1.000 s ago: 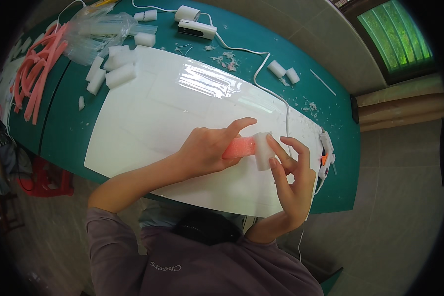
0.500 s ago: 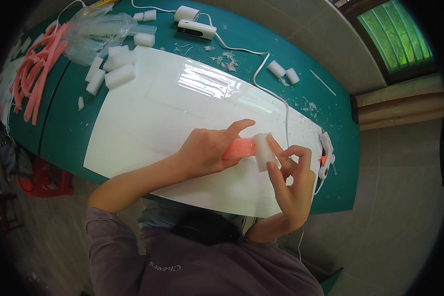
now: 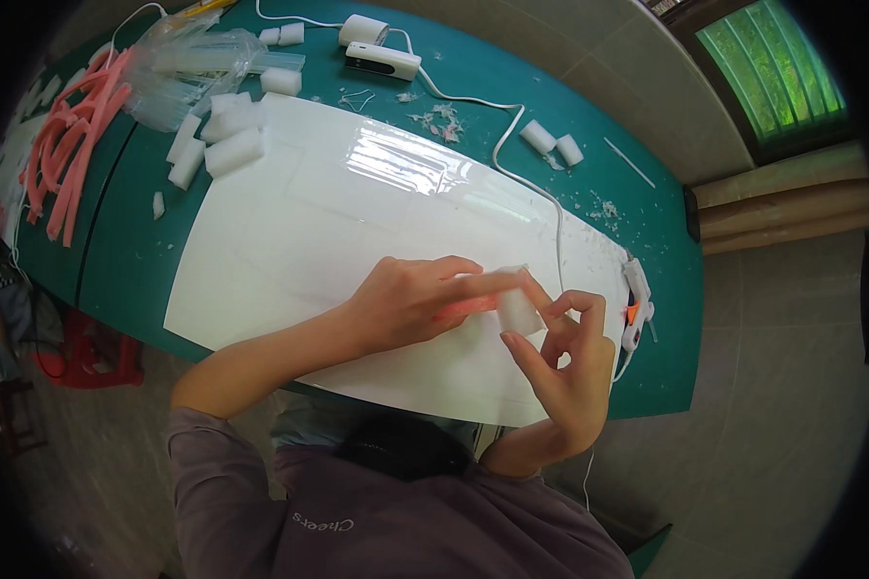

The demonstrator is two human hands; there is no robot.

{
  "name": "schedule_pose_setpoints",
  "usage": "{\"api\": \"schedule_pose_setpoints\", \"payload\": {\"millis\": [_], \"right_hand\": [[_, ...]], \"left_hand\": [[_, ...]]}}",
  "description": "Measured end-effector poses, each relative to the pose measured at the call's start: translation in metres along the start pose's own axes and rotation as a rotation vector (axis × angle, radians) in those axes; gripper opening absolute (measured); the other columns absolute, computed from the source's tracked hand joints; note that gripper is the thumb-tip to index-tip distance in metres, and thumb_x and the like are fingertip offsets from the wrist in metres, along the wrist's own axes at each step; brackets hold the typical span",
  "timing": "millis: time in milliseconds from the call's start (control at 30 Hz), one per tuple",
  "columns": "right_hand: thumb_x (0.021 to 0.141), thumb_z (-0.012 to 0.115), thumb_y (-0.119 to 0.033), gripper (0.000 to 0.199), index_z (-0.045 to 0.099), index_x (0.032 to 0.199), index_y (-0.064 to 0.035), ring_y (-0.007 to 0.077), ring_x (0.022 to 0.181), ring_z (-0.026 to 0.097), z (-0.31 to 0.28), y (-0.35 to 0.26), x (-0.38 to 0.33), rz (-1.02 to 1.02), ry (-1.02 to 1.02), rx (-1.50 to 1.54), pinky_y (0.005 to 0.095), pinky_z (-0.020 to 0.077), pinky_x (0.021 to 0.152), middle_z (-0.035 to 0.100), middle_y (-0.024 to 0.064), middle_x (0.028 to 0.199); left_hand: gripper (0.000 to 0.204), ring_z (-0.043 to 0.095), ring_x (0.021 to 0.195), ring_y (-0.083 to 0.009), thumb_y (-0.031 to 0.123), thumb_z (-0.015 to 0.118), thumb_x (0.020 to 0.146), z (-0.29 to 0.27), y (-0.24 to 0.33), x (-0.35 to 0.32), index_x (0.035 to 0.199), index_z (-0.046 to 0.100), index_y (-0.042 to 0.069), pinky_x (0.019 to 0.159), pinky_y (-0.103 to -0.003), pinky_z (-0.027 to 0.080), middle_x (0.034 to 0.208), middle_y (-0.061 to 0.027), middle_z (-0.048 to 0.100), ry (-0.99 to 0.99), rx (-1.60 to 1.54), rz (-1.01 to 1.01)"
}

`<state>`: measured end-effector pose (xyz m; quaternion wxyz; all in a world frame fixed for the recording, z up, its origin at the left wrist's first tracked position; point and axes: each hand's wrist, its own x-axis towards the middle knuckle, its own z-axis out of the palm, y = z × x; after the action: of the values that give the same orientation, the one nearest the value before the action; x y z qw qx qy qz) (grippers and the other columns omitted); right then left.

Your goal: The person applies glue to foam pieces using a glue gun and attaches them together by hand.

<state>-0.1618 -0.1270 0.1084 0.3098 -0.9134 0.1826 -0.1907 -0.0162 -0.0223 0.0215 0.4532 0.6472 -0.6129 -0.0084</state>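
Just right of the frame's centre we hold a white foam block (image 3: 518, 307) against a pink foam strip (image 3: 468, 309) – both lie on the glossy white sheet (image 3: 290, 241) that covers the green table (image 3: 666, 289). Our left hand (image 3: 406, 301) lies flat over the strip, its fingers stretched out together and the forefinger pressing on the block's top. Our right hand (image 3: 560, 372) pinches the block between thumb and forefinger, the other fingers curled. A glue gun (image 3: 637, 301) lies just right of the hands, at the sheet's edge. In the upper left of the frame sit more white foam pieces (image 3: 224, 145) and a heap of pink strips (image 3: 68, 135).
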Motion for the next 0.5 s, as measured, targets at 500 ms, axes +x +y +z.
{"api": "schedule_pose_setpoints", "payload": {"millis": [500], "right_hand": [[0.061,0.079,-0.019,0.057,0.052,0.110,-0.0046,0.0062,0.038,0.035,-0.0009,0.0024,-0.0009,-0.014,-0.036,-0.012,0.0197,0.0264,0.036,0.058,-0.0011,0.103]], "left_hand": [[0.044,0.060,0.063,-0.0163,0.005,0.065,0.068,-0.0040,0.0027,0.0054,0.105,0.056,0.027,0.047,-0.025,0.047,0.086,0.0002,0.059,0.013,-0.061,0.072]]}}
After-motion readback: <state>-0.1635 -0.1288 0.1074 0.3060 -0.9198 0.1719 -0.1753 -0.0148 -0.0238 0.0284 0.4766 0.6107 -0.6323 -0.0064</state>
